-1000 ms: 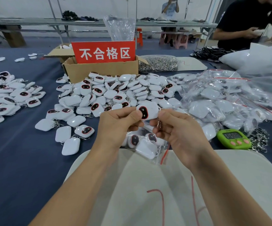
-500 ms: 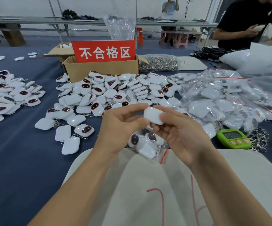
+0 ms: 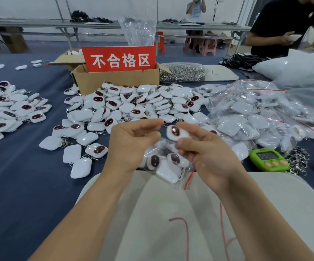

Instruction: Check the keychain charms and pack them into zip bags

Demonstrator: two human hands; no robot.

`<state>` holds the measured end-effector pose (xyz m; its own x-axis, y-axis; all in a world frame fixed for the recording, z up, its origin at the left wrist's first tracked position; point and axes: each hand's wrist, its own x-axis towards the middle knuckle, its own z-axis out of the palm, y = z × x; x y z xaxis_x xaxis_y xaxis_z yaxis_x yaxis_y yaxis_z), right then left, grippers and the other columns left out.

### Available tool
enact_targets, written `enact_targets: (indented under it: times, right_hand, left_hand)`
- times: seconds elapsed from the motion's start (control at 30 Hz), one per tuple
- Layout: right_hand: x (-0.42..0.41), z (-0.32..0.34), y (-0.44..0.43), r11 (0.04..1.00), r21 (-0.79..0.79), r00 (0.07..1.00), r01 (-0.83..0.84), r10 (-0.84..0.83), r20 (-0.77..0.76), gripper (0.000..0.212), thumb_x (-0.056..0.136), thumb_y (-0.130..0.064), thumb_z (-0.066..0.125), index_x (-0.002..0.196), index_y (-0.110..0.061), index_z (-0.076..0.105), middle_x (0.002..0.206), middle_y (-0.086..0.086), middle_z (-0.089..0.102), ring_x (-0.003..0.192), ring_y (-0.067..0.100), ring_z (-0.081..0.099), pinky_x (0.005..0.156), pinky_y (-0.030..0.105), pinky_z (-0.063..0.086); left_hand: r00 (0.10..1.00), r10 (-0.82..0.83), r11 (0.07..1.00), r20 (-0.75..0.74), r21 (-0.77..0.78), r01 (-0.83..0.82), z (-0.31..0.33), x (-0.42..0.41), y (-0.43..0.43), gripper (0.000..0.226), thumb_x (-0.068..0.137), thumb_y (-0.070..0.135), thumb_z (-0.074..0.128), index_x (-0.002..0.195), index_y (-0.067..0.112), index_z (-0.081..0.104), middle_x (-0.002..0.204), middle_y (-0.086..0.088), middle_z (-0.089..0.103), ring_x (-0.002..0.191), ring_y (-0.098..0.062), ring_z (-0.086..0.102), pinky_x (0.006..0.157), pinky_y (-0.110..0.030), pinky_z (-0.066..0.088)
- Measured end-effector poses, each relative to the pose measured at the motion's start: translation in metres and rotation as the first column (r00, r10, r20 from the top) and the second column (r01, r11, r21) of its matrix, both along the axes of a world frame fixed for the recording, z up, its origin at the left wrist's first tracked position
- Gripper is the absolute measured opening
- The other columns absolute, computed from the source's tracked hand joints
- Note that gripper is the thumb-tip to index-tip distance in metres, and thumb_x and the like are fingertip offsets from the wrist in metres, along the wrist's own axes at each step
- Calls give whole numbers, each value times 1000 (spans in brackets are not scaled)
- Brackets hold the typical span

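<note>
- We see one white charm point(image 3: 175, 131), its dark, red-rimmed oval face toward us, pinched in the right hand point(image 3: 209, 153).
- Below it we see a clear zip bag point(image 3: 168, 166) holding several charms, its red seal at the near right edge.
- We see loose charms point(image 3: 133, 104) heaped beyond and filled bags point(image 3: 252, 117) piled to the right.

One cardboard box point(image 3: 114, 80), one red sign point(image 3: 118, 59), one green timer point(image 3: 268, 159). Two heaps of loose charms point(image 3: 133, 104) (far too many to count), plus one charm point(image 3: 175, 131) held up.
</note>
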<state>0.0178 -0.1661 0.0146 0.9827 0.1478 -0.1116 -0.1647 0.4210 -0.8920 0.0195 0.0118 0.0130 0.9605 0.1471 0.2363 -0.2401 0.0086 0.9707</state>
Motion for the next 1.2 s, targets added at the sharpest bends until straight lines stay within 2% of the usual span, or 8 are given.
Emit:
enact_targets:
  times: [0.1, 0.2, 0.3, 0.47, 0.6, 0.77, 0.97, 1.2]
  right_hand:
    - [5, 0, -14, 981, 29, 981, 190, -188, -42, 40, 81, 19, 64, 110, -8, 74, 77, 10, 72, 63, 15, 66, 62, 20, 56]
    - [6, 1, -19, 977, 2, 975, 214, -214, -62, 33, 82, 19, 58, 100, -3, 74, 82, 10, 73, 66, 13, 69, 58, 19, 53]
    - [5, 2, -14, 970, 30, 967, 240, -236, -92, 25, 89, 14, 56, 102, 1, 73, 89, 14, 77, 68, 17, 72, 61, 20, 56]
    - [3, 6, -7, 950, 134, 954, 281, -261, -148, 9, 97, 2, 59, 102, 2, 66, 83, 15, 76, 69, 25, 75, 59, 26, 60]
    - [1, 8, -5, 964, 67, 964, 256, -250, -93, 11, 98, 0, 59, 93, 1, 69, 82, 13, 76, 67, 21, 73, 58, 25, 58]
    - [1, 8, -6, 966, -2, 964, 259, -259, -62, 12, 98, -1, 59, 94, -1, 71, 83, 11, 77, 66, 18, 71, 58, 23, 58]
    - [0, 6, -7, 965, -122, 973, 232, -233, 5, 14, 96, -1, 60, 94, -4, 74, 84, 9, 76, 67, 16, 67, 57, 21, 54]
    - [-1, 4, -6, 953, -171, 967, 252, -254, 7, 26, 88, 15, 60, 93, -6, 74, 83, 10, 74, 71, 15, 68, 70, 23, 59]
  left_hand:
    - [976, 204, 974, -70, -86, -210, -3, 5, 8, 37, 85, 0, 75, 82, 35, 84, 90, 7, 80, 90, -4, 74, 76, -15, 54]
    - [943, 312, 928, -120, -173, -329, -4, 12, 19, 34, 84, -3, 71, 77, 28, 84, 89, 5, 80, 87, -4, 72, 75, -16, 52]
    - [931, 338, 905, -140, -222, -362, -5, 14, 21, 32, 81, -7, 69, 77, 22, 83, 87, 1, 80, 81, -3, 70, 69, -12, 50]
    - [936, 328, 907, -127, -234, -350, -5, 14, 20, 39, 81, -10, 67, 72, 25, 83, 85, 2, 80, 77, 0, 70, 66, -9, 50]
    - [928, 349, 909, -134, -194, -369, -5, 14, 19, 44, 82, -9, 66, 70, 30, 83, 83, 6, 80, 75, 3, 69, 64, -7, 48]
    - [921, 362, 920, -145, -102, -378, -7, 12, 17, 51, 82, -10, 60, 68, 33, 81, 81, 11, 79, 74, 7, 68, 60, -5, 47]
    - [917, 373, 926, -143, -3, -378, -7, 10, 14, 62, 83, -11, 54, 70, 44, 79, 82, 14, 78, 82, 4, 70, 79, -20, 50]
    - [856, 511, 859, -80, 3, -512, -6, 9, 22, 61, 76, -6, 49, 70, 46, 78, 80, 16, 78, 84, 2, 71, 79, -19, 50]
